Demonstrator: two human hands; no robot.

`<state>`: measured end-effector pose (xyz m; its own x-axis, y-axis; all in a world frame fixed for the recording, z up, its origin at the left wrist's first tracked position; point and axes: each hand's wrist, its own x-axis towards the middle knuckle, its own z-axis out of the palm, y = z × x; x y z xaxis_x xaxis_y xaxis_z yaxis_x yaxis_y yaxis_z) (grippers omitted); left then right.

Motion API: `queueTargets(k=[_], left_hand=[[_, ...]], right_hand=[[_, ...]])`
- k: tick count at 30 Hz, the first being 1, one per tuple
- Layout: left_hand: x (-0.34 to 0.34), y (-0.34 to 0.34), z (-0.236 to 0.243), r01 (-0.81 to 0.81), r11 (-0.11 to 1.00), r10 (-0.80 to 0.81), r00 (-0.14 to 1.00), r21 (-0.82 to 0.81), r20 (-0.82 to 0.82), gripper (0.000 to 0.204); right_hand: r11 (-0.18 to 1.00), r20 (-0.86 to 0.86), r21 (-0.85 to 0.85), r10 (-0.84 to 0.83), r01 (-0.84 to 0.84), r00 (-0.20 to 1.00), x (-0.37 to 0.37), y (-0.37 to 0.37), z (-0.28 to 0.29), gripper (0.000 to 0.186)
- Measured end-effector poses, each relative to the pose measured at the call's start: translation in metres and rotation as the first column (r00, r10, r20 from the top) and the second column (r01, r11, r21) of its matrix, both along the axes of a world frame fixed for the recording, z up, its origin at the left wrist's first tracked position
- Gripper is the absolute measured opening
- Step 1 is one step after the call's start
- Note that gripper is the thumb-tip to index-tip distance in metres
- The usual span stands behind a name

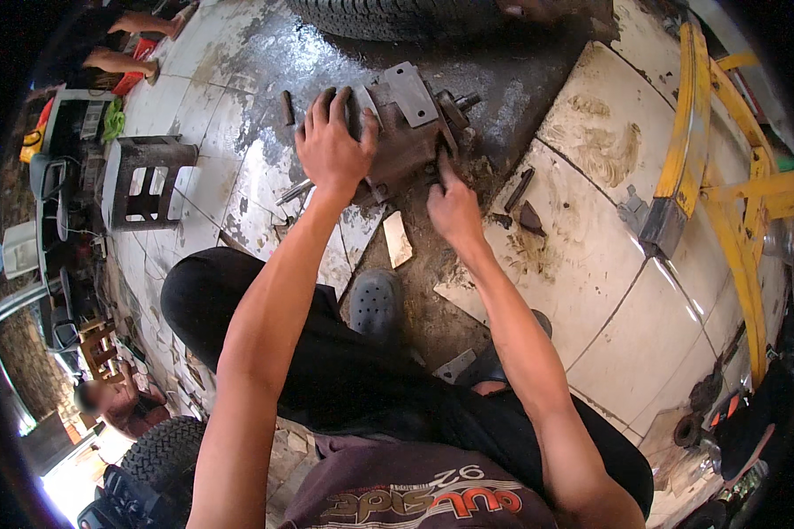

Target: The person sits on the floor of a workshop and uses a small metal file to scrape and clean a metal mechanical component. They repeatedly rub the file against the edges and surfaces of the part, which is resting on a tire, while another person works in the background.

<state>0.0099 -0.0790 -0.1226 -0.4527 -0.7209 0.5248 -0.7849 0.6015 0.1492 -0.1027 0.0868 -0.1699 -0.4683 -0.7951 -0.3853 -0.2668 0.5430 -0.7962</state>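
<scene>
The left hand (333, 152) lies with fingers slightly spread and thumb apart on a greasy metal housing (406, 157), on the floor far ahead of the knees. The right hand (455, 210) touches its near right edge, index finger extended, others curled. Close around: a metal rod (294, 191) left, a tile shard (398, 240) nearer, dark scraps (531, 219) right. Farther out: a tyre (388, 19) beyond, a dark stool (154, 152) left, a yellow frame (684, 123) right.

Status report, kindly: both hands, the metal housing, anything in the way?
Left hand spread on metal housing. Right hand at its near right edge. Pale fragment nearby, blocking neither.
</scene>
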Motion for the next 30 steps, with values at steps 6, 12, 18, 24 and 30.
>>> queueTargets(k=[6,12,18,24,30], left_hand=[[-0.001,-0.002,0.0,-0.012,1.0,0.012,1.0,-0.016,0.007,0.048],[0.002,0.002,-0.001,-0.021,0.999,0.022,1.0,-0.025,0.02,0.049],[0.003,0.003,0.001,-0.027,0.999,0.027,1.0,0.018,0.012,0.049],[-0.002,-0.002,0.002,-0.037,0.999,0.037,0.999,0.029,0.001,0.05],[0.003,0.001,-0.001,-0.019,1.0,0.019,1.0,-0.011,0.021,0.051]], right_hand=[[0.998,0.044,0.031,0.059,-0.06,0.997,0.001,0.003,0.017,0.075],[0.997,0.118,0.053,0.055,-0.062,0.992,0.003,0.006,0.026,0.072],[0.999,0.059,-0.026,-0.036,0.038,0.998,0.017,0.002,0.025,0.069],[0.999,0.067,0.032,-0.007,0.005,0.998,0.001,-0.001,0.027,0.064],[0.94,0.093,0.118,0.31,-0.319,0.946,-0.03,0.024,0.04,0.051]])
